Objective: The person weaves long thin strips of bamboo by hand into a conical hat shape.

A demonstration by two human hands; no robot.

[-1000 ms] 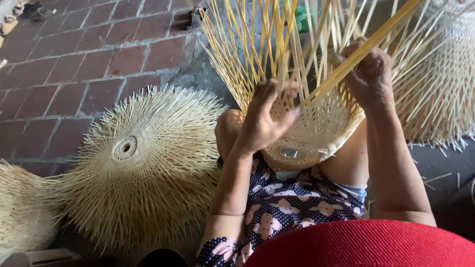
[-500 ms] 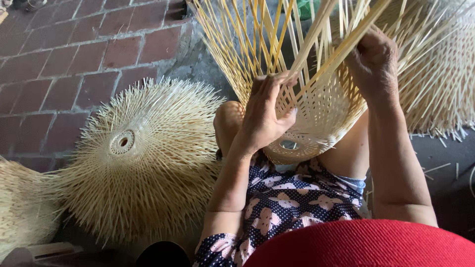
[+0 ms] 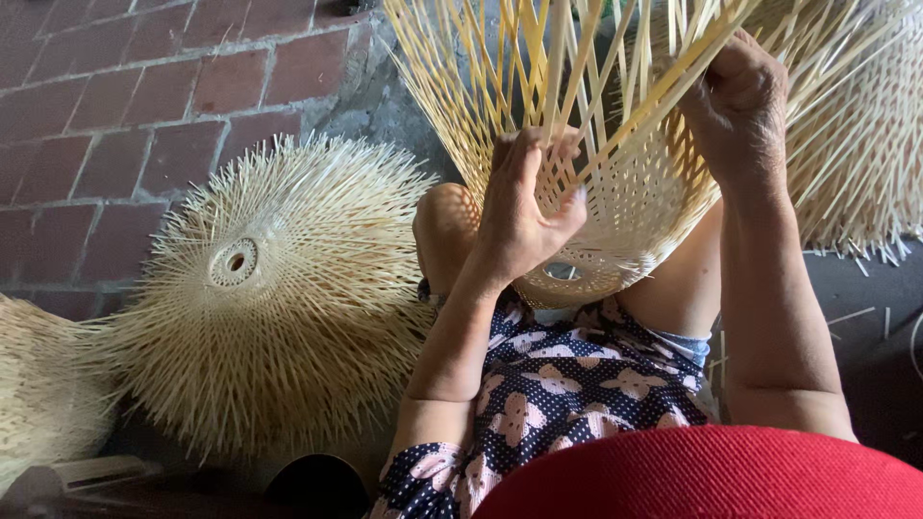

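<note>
Bamboo basket (image 3: 615, 202), half-woven, rests on the knees. Left hand (image 3: 519, 216) curls around an upright strip; right hand (image 3: 735, 111) pinches a long strip (image 3: 673, 82). Sharp bending could snap it; 1 slack grip could loosen the weave.

A basket-weaving yard: red brick paving (image 3: 115, 106) stacked with unfinished bamboo baskets (image 3: 279, 298).

My left hand (image 3: 519, 216) raised, fingers curled, thumb out. My right hand (image 3: 735, 106) higher, fisted tight; both forearms angled up.
</note>
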